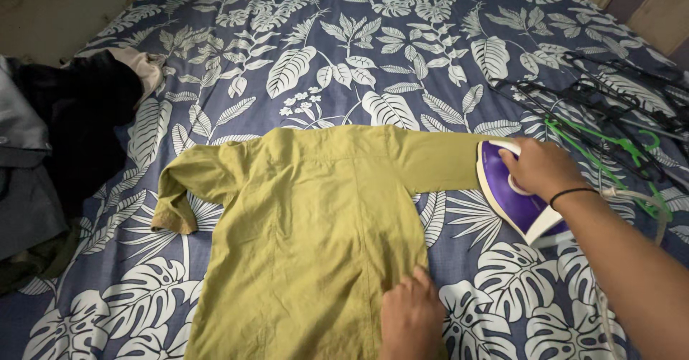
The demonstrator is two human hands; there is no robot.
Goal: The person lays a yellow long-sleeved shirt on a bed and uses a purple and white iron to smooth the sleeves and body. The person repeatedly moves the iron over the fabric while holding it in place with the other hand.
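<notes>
Head view, only one we have. We see an olive-green shirt [316,238] lying flat, back side up, on a bed [344,51] with a blue-grey sheet printed in white leaves. Shirt sits at centre to 6 o'clock of the frame, both sleeves spread out, one toward 9 o'clock with the cuff folded down, the other toward 3 o'clock.

Right hand [540,167] at 3 o'clock: fingers clamped around the handle of a purple and white iron [513,200]. Iron nose touches the end of the 3 o'clock sleeve. A black band sits on that wrist. A pale cord [631,196] runs off from the iron's rear toward 4 o'clock.

Left hand [411,317] at 6 o'clock: palm down on the lower right edge of the shirt, fingers together and flat, pressing the cloth, gripping nothing.

At 2 o'clock, a loose pile of hangers [610,109] on the bed, mostly black, some green, well apart from the shirt. At 9 o'clock, a heap of dark clothes [64,137] at the bed edge, with a beige piece on top toward 10 o'clock.
</notes>
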